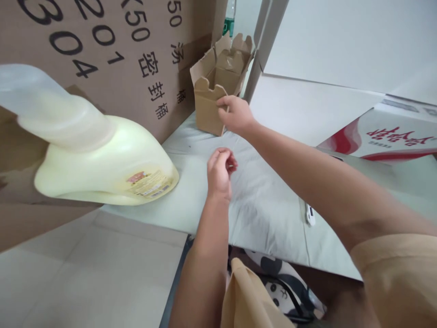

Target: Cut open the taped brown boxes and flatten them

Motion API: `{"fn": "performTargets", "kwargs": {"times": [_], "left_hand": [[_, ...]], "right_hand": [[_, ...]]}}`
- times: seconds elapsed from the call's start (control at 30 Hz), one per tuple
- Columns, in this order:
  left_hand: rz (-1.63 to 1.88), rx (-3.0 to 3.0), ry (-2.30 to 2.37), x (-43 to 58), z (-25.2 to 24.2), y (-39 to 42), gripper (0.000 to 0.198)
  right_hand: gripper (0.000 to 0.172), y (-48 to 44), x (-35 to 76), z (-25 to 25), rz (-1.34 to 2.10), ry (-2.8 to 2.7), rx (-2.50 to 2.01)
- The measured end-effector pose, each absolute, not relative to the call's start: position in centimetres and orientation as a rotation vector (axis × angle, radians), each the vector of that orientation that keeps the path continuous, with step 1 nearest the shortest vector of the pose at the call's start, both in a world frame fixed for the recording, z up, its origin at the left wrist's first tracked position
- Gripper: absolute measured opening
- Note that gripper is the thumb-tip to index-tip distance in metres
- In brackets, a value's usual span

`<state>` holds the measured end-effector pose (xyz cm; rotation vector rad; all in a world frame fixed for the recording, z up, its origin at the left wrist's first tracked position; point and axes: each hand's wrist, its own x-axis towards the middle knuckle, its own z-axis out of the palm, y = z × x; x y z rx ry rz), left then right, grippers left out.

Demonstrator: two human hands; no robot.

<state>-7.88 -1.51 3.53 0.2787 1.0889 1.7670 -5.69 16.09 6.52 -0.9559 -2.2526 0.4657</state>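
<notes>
A small brown cardboard box [209, 107] stands at the far end of the cloth-covered surface, its notched flaps upright. My right hand [236, 114] reaches across to it, the fingers closed on its upper right corner. Behind its front wall more notched cardboard [229, 64] shows; whether this is a separate box I cannot tell. Nearer to me, my left hand [221, 171] hovers apart from the box, its fingers loosely curled with nothing visible in them.
A big pale-yellow plastic bottle [112, 159] looms at the left before a large printed carton [129, 59]. Pale cloth [266, 200] covers the surface. A white cutter-like object [310, 214] lies at right, near a red-and-white box [392, 132]. A panda-print fabric item [280, 291] is below.
</notes>
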Motion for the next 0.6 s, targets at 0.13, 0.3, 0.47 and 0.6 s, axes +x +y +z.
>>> {"fn": "performTargets", "kwargs": {"times": [0.13,0.3,0.47,0.6], "left_hand": [[2.103,0.206,1.470,-9.0,2.1,-1.3,0.008],[2.246,0.465,1.480,-9.3,0.6,-1.0,0.017],[1.937,1.095,1.027,-5.8,0.6,-1.0,0.055],[1.883,1.309,1.037,-3.6,0.5,-0.9,0.053]], "right_hand": [[0.009,10.9,1.7,7.6,0.493,-2.138,-1.023],[0.038,1.0,14.8,7.7,0.433,-1.954,-0.846],[0.032,-4.6,22.6,5.0,0.409,-1.753,-0.918],[0.025,-4.7,24.4,1.7,0.179,-1.568,-1.071]]}}
